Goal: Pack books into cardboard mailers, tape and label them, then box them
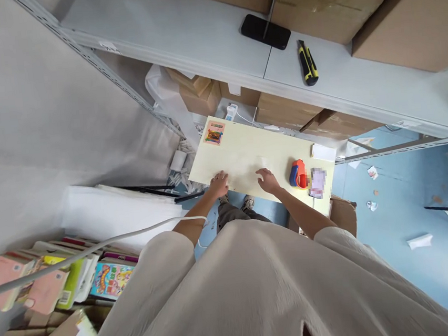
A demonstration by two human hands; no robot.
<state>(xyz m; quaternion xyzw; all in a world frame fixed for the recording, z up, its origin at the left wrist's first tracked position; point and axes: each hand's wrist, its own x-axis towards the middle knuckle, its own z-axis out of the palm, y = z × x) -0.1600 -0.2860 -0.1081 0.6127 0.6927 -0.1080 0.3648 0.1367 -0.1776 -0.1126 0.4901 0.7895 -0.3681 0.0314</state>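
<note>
A pale yellow tabletop (241, 145) lies in front of me, low down. My left hand (219, 183) rests at its near edge, fingers loosely bent against the surface. To the right, my right hand (268, 180) hovers over or touches the same edge, its fingers apart and slightly curled. Between and beyond the hands is a faint, shiny clear patch (263, 161), perhaps thin plastic; I cannot make it out. An orange and blue tape dispenser (297, 174) stands right of my right hand. A small colourful picture card (215, 133) lies at the far left corner.
A blurred purplish item (317, 183) and a white pad (323, 152) are at the table's right end. The shelf above bears a black phone (265, 31), a yellow-black utility knife (308, 63) and cardboard boxes (335, 1). Books (111, 279) are stacked left; a white cable (135, 230) crosses there.
</note>
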